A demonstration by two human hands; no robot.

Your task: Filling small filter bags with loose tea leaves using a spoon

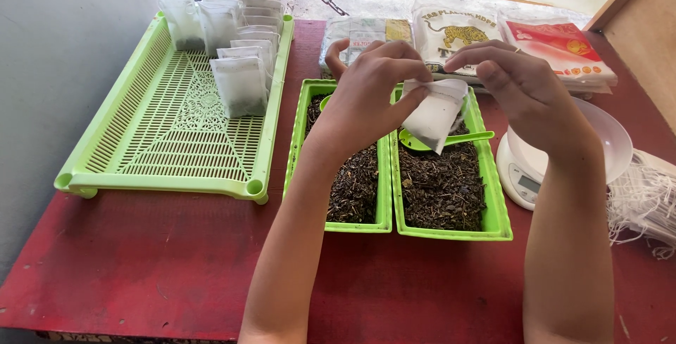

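Note:
My left hand (373,87) and my right hand (517,83) both pinch the top edge of a small white filter sachet (435,115), held above two narrow green trays. The right tray (493,203) holds dark loose tea leaves and a green scoop (458,138). Under my left forearm, the left tray (384,207) also holds dark leaves. A large green slatted tray (176,133) at the left carries several filled white sachets (241,83) standing in a row along its far right side.
A white kitchen scale with a white bowl (612,136) stands right of the trays. Packs of plastic bags (556,45) lie at the back. A heap of white strings (648,199) sits at the right edge. All rests on a red table (162,266).

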